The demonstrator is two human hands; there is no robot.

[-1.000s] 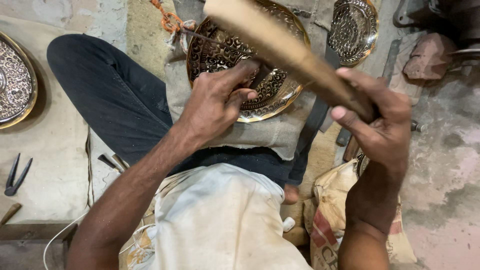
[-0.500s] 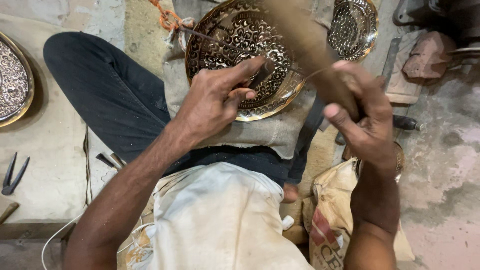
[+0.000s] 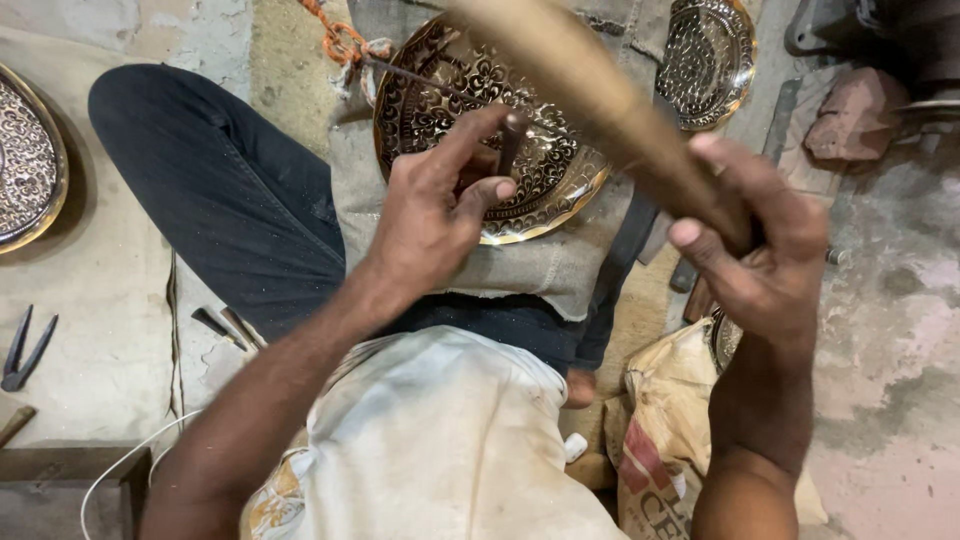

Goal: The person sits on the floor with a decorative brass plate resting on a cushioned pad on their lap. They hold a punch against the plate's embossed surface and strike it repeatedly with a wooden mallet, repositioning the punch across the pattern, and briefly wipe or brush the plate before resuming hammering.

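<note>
Brass plate (image 3: 520, 170) on cloth-covered lap, under left fingers. Left hand (image 3: 440, 215) clamped on punch (image 3: 510, 140). Right hand (image 3: 760, 250) clamped on mallet handle (image 3: 600, 100), swung lower than half-second ago: strike cycle ongoing.

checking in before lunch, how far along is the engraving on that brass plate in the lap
Done: the brass plate already shows dense scroll patterning across nearly all of its visible face. In hand: the left hand holds a punch against the plate, and the right hand holds a raised wooden mallet. Left: hard to tell; the hands hide part of the plate.
</note>
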